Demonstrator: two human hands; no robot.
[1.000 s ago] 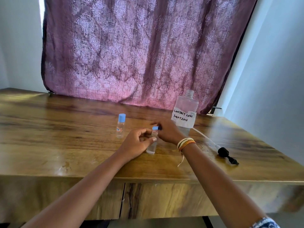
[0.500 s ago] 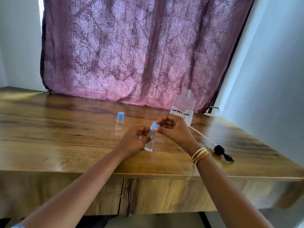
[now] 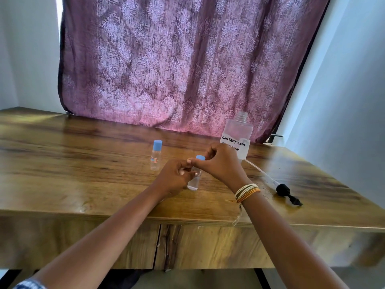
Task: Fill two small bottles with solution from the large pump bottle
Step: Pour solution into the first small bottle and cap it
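1. Your left hand (image 3: 176, 176) has its grip closed around the body of a small clear bottle (image 3: 194, 182), which stands upright with its base on or just above the table (image 3: 83, 184); contact there is hard to make out.
2. Your right hand (image 3: 220, 163) pinches that bottle's blue cap (image 3: 200, 157) between thumb and fingers, grip closed on it.
3. The 2nd small bottle (image 3: 155, 156), capped in blue, stands upright just left of your hands, apart from them.
4. The large bottle (image 3: 237, 136), uncapped and labelled "CONTACT LENS", stands behind your right hand, which hides its lower label.
5. The pump head (image 3: 286, 192) with its tube lies on the table to the right, near the front edge.
6. Open table lies far left; a curtain (image 3: 187, 59) closes the back edge.
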